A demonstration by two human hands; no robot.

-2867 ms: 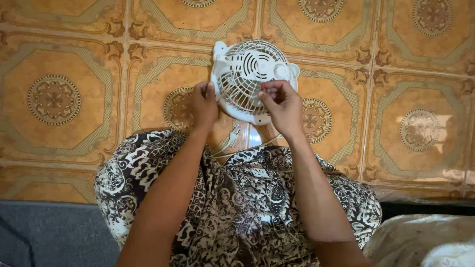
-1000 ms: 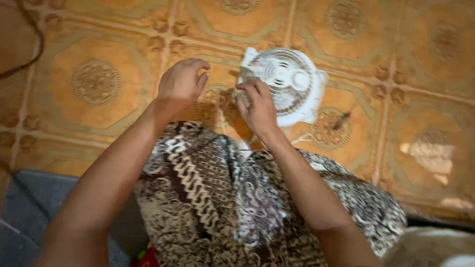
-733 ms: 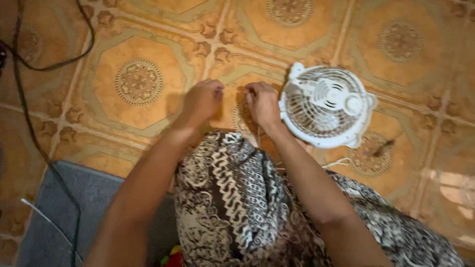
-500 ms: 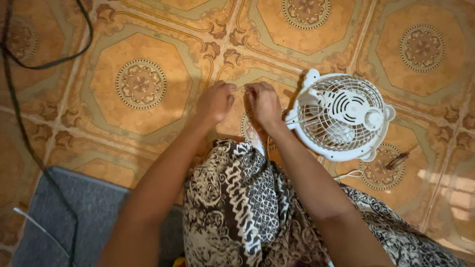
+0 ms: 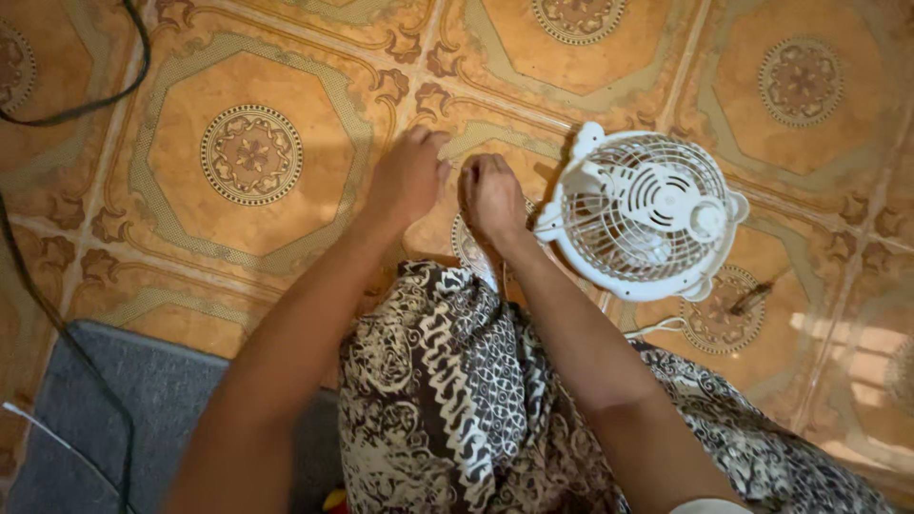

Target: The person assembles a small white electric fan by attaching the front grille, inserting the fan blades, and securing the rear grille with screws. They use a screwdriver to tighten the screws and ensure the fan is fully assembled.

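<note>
One white fan [image 5: 647, 214], two hands [image 5: 409, 176].

Fan [image 5: 647, 214] right of both hands [image 5: 452, 181]

Shiny white plastic fan [image 5: 647, 214] on smooth, glossy floor tiles [image 5: 248, 152]; soft patterned cloth [image 5: 457, 400]; matt grey mat [image 5: 86, 409].

Both hands [image 5: 452, 186] close together, fingers curled
</note>
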